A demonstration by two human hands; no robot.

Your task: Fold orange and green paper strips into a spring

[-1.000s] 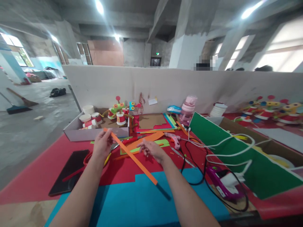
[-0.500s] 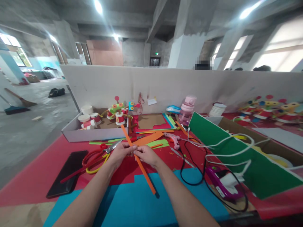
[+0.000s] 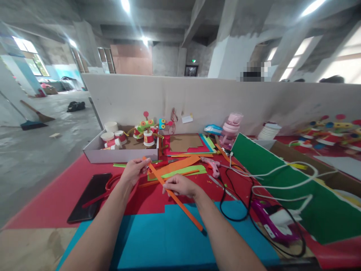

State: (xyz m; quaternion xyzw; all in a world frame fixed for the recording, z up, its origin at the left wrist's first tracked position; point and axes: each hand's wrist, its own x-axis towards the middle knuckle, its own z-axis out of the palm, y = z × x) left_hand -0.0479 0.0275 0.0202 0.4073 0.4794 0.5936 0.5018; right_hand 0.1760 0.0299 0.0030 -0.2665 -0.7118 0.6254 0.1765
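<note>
An orange paper strip (image 3: 184,210) slants across the middle, its near end above the blue sheet (image 3: 146,237). My left hand (image 3: 134,171) pinches the strip close to its far end. Farther down, my right hand (image 3: 179,185) grips it between thumb and fingers. Behind my hands lie orange paper (image 3: 180,165) and light green paper (image 3: 197,170) pieces on the red table covering. Red-handled scissors (image 3: 111,184) lie left of my left wrist, partly hidden by the forearm.
A black phone (image 3: 87,199) lies on the left. At the back, a white box (image 3: 121,155) holds paper cups and a cup figure (image 3: 149,138). A pink glue gun (image 3: 213,165), cables, a purple power strip (image 3: 275,222) and a green-sided box (image 3: 282,188) occupy the right.
My hands have moved apart along the orange strip, the left toward its far end and the right lower down. The view has shifted slightly, so the scene sits farther right.
</note>
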